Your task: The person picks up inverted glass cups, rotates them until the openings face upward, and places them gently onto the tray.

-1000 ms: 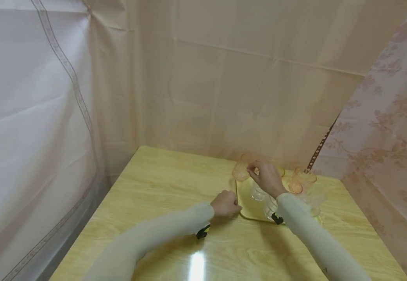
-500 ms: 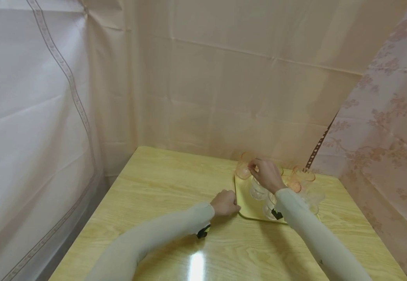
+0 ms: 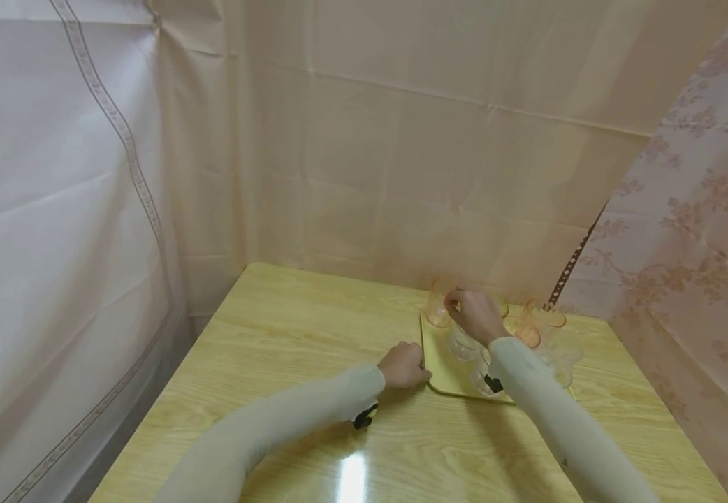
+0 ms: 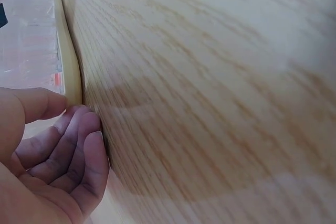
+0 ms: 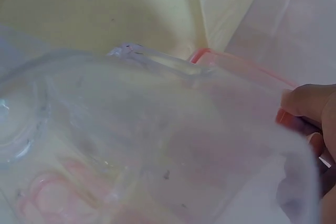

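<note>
At the left front corner of a yellow tray (image 3: 448,374), my left hand (image 3: 404,365) pinches the rim between thumb and curled fingers. The left wrist view shows that tray edge (image 4: 71,69) running up from the fingertips. My right hand (image 3: 478,316) reaches over the tray and pinches a clear orange-tinted cup (image 3: 437,318) at the tray's back left corner. In the right wrist view the thumb and fingers are at one end of the orange-edged cup (image 5: 247,66). A clear cup (image 3: 462,346) stands just in front of it, and another clear cup (image 3: 485,381) is partly behind the right wrist.
More orange-tinted cups (image 3: 545,314) and clear ones (image 3: 562,356) stand on the right side of the tray, partly hidden by the right arm. The tray lies at the right back of a wood-grain table (image 3: 314,328). Cloth sheets (image 3: 389,161) hang around the table.
My right hand has brought the orange-tinted cup slightly right and down to the tray's back left corner, and it now looks more upright. My left hand stays on the rim.
</note>
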`<state>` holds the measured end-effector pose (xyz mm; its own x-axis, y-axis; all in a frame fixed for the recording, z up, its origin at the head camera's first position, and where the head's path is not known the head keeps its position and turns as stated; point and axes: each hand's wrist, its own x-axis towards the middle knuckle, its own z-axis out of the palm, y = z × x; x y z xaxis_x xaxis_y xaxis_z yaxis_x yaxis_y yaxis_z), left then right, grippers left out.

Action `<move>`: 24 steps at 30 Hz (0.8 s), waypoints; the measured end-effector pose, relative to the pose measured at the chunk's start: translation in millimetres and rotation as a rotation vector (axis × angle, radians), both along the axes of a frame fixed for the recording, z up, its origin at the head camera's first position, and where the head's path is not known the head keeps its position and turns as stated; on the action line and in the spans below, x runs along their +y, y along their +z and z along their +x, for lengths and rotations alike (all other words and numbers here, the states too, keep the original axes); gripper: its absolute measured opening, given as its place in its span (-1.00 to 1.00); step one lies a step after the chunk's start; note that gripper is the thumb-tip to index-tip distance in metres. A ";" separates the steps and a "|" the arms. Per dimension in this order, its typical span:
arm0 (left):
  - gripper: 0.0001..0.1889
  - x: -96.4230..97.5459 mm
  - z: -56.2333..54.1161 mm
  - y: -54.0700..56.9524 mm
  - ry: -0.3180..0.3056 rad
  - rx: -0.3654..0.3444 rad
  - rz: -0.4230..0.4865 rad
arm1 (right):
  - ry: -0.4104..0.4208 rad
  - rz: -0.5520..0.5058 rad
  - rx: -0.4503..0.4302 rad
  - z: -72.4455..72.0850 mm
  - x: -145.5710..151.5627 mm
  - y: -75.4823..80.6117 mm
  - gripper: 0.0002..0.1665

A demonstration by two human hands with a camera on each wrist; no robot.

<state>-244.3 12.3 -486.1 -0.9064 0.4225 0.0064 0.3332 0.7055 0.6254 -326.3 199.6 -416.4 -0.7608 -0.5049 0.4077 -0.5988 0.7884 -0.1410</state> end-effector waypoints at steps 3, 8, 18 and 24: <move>-0.55 0.4 -0.1 0.6 0.012 0.001 -0.012 | 0.000 0.018 -0.002 -0.9 -0.2 -3.4 -0.97; -0.59 1.4 0.5 -1.4 0.029 -0.022 -0.010 | -0.003 0.041 -0.016 -0.6 -0.5 -8.0 -0.96; -0.45 2.1 1.8 -3.6 0.023 -0.005 -0.021 | -0.052 0.027 -0.102 0.8 -1.1 -4.9 -0.94; -0.49 2.4 0.9 -0.4 0.022 -0.013 -0.027 | -0.081 0.019 -0.144 -0.1 -1.6 -1.5 -0.93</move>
